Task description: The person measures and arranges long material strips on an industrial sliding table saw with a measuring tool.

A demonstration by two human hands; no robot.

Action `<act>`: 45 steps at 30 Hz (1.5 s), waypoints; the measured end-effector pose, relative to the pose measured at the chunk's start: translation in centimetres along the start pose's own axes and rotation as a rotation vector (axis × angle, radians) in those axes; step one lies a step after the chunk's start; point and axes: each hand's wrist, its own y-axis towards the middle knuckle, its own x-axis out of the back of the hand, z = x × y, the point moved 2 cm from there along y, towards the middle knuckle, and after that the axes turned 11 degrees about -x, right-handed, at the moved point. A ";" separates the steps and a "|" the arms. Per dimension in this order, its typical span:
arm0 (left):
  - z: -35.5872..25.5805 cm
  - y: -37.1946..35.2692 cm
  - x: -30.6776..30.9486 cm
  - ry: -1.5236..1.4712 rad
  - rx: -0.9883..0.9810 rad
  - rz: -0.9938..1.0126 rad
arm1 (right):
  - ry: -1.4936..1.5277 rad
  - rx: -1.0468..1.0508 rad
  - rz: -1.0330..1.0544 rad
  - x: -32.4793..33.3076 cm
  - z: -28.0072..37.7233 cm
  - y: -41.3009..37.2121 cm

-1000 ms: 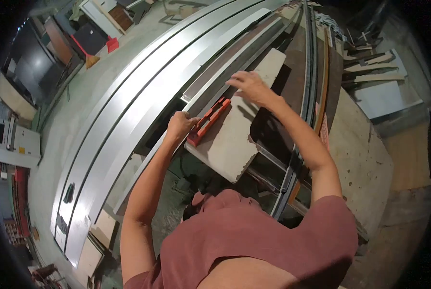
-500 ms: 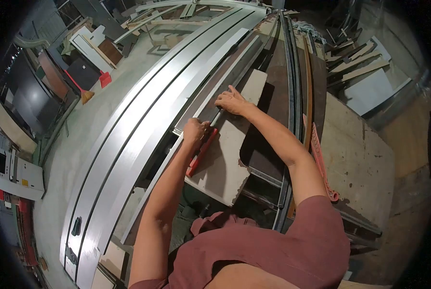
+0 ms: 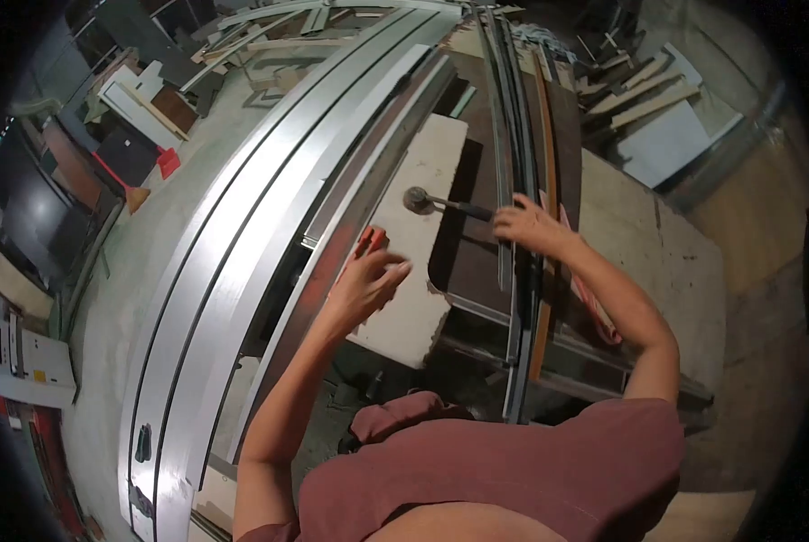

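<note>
The fingers of my right hand [image 3: 533, 226] are closed round the end of a dark handle. This handle belongs to a hammer-like tool [image 3: 417, 200], whose round head is over the pale board [image 3: 402, 318]. My left hand [image 3: 365, 287] is slightly blurred, with thumb and fingers apart, and nothing shows between them. Just beyond its fingers is a red tool [image 3: 370, 242], partly hidden by the hand, beside the long metal profile [image 3: 336, 244].
Wide silver panels [image 3: 233, 244] run along the left. Dark rails [image 3: 523, 307] and an orange-brown strip [image 3: 547, 271] lie to the right, beside a pink-red tool [image 3: 594, 303]. Offcuts [image 3: 657, 116] are piled at the back right. A broom [image 3: 135, 197] is on the floor.
My right hand has moved right, away from the metal profile, and now holds the hammer-like tool's handle. My left hand has drawn back towards me and opened. The view has shifted slightly.
</note>
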 end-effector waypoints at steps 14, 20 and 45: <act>3.9 -29.8 2.6 -0.385 0.131 -0.166 | 0.306 -0.237 0.229 3.4 26.0 -18.7; 8.0 -41.1 2.1 -0.446 0.214 -0.220 | 0.289 -0.614 -0.110 6.7 31.8 -23.7; 5.2 -56.7 -6.5 -0.142 0.557 -0.467 | 1.942 -0.734 0.405 -1.1 25.8 -6.3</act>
